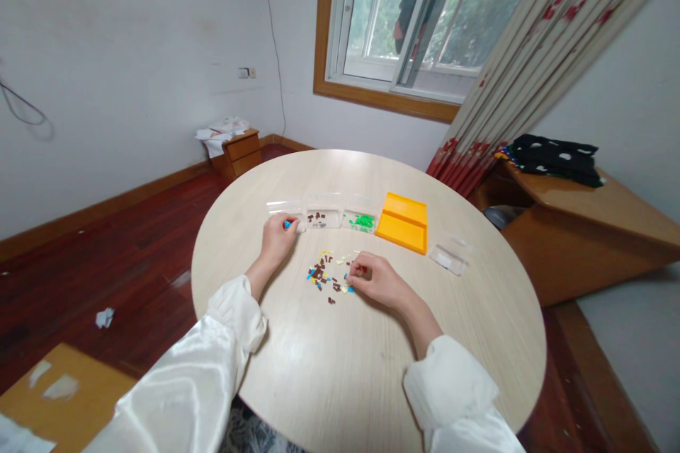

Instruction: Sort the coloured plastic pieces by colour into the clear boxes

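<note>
My left hand (279,235) is closed at the leftmost clear plastic box (287,207), with a small blue piece (287,224) showing between thumb and fingers. That hand hides most of the box's inside. At the right edge of a loose pile of small brown, blue and yellow pieces (319,272), my right hand (376,279) has its fingers pinched together, tips down by the tabletop. Bits of blue show beside those fingertips, but what they grip is too small to make out. Behind the pile, one clear box (330,220) holds brown pieces and another clear box (348,225) holds green pieces.
An open yellow case (402,233) lies right of the clear boxes on the round table (340,382). Farther right is another clear box (448,260). Beyond the table are a small cabinet (241,152), a curtain (510,71) and a wooden desk (579,241). A person (417,7) is outside the window.
</note>
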Action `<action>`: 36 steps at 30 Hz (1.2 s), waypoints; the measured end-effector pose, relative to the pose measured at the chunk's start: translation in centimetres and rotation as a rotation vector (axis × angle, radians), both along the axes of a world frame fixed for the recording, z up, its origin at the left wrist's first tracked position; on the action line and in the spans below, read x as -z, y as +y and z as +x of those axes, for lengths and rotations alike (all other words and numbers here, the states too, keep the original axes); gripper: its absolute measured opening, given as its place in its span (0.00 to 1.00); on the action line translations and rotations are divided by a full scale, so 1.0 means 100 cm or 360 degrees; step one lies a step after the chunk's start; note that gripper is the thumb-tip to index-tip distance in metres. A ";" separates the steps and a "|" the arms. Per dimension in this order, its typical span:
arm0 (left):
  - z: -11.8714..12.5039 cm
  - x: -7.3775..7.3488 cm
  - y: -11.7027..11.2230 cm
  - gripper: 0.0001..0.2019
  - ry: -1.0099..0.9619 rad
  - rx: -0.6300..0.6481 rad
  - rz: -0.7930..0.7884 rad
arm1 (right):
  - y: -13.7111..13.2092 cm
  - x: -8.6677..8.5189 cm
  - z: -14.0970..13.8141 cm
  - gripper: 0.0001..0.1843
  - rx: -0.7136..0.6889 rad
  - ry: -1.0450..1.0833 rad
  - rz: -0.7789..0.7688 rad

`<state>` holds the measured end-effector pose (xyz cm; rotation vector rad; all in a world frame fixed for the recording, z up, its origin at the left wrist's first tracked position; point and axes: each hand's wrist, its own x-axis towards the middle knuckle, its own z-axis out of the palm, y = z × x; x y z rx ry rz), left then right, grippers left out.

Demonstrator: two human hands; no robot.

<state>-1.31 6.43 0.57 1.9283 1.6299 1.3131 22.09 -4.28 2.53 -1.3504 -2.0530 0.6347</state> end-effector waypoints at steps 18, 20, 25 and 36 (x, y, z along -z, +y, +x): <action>0.001 0.003 0.000 0.08 -0.0006 0.0012 -0.0005 | 0.005 0.010 -0.001 0.07 -0.0031 -0.0182 0.0070; 0.007 0.000 -0.007 0.06 -0.0003 0.0113 0.0026 | 0.006 0.011 -0.002 0.06 0.0032 -0.0161 0.0095; 0.025 -0.003 -0.029 0.03 0.0068 0.0603 0.0121 | 0.007 0.012 -0.004 0.05 0.0137 -0.0074 0.0196; 0.048 -0.006 -0.058 0.04 0.0210 0.1113 0.0075 | 0.009 0.016 -0.014 0.06 0.0206 0.0101 0.0212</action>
